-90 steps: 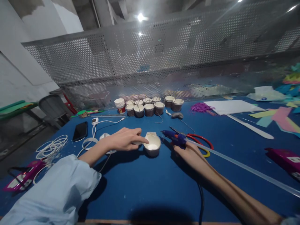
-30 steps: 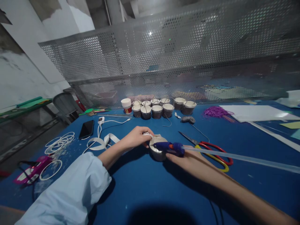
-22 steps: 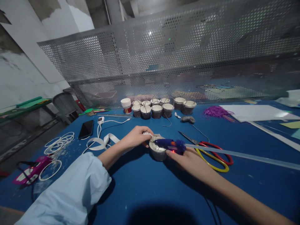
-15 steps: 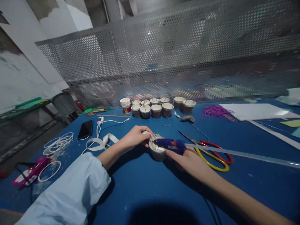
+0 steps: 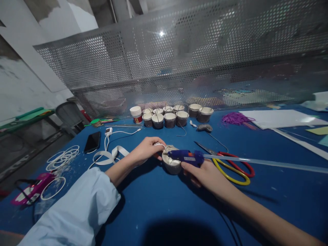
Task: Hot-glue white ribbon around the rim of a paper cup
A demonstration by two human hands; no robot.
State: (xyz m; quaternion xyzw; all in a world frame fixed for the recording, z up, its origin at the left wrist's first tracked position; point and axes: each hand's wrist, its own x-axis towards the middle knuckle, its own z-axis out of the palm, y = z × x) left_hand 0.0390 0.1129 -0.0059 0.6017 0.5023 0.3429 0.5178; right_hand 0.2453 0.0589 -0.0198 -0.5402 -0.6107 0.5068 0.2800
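My right hand (image 5: 202, 174) is wrapped round a dark blue glue gun (image 5: 186, 156), with a long clear glue stick (image 5: 246, 159) jutting from its back to the right. The gun's nozzle points left, at the far left rim of a small grey-wrapped paper cup (image 5: 173, 167) with a white inside. At that rim the thumb and fingers of my left hand (image 5: 150, 149) are closed on a narrow white ribbon (image 5: 159, 145). Whether the nozzle touches the cup cannot be made out. A loose length of white ribbon (image 5: 102, 158) curls on the table beyond my left forearm.
Several similar cups (image 5: 169, 120) stand at the back, beside stacked paper cups (image 5: 136, 114). Scissors (image 5: 230, 167) lie open at right, near grey yarn (image 5: 204, 127) and purple strands (image 5: 237, 119). A phone (image 5: 92, 141), white cables (image 5: 63, 158) and a magenta power strip (image 5: 34, 189) lie left.
The glue gun has tilted slightly, and the far end of its glue stick is higher. My left hand stays at the rim. The whole view has shifted a little.
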